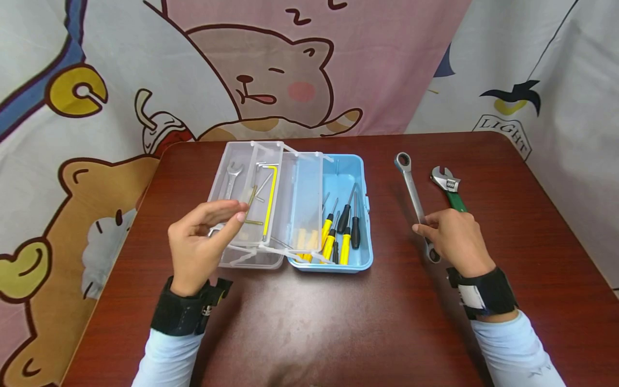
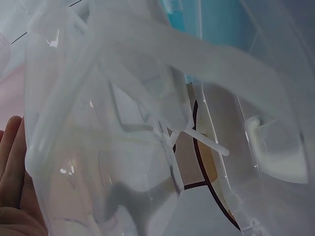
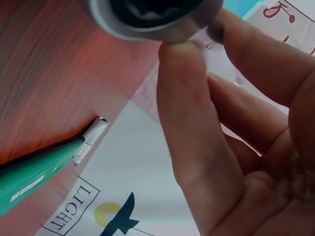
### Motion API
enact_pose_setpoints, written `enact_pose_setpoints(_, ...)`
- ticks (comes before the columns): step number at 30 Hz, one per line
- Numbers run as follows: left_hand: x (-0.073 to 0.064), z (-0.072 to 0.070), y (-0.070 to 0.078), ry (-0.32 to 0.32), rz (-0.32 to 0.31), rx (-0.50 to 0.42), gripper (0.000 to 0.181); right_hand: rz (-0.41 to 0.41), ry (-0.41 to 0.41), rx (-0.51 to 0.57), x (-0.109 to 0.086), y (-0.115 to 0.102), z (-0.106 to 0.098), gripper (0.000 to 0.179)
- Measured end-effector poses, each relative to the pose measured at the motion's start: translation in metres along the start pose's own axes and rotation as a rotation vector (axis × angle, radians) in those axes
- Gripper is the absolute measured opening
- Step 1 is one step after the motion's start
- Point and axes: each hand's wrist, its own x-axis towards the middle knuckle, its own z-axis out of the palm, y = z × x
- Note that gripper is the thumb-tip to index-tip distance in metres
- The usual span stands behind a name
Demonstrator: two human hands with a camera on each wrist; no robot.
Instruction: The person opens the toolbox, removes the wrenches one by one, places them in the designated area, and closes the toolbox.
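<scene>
1 grip (image 1: 455,239) pinches wrench (image 1: 411,188), clear of box (image 1: 359,165).

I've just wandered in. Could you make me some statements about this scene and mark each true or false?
1. The person's right grip holds a silver wrench. True.
2. Yellow and black screwdrivers lie in a blue box. True.
3. The blue box is closed. False: it stands open.
4. A green-handled wrench lies on the table. True.
5. The table is white. False: it is reddish brown.
</scene>
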Motion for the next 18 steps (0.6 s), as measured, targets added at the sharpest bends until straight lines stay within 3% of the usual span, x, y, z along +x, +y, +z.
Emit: enact_pose_setpoints(18, -0.002, 0.001, -0.001, -0.003, 0.001, 0.010, 0.022, 0.010, -0.062, -0.026, 0.001, 0.012, 0.003, 0.028)
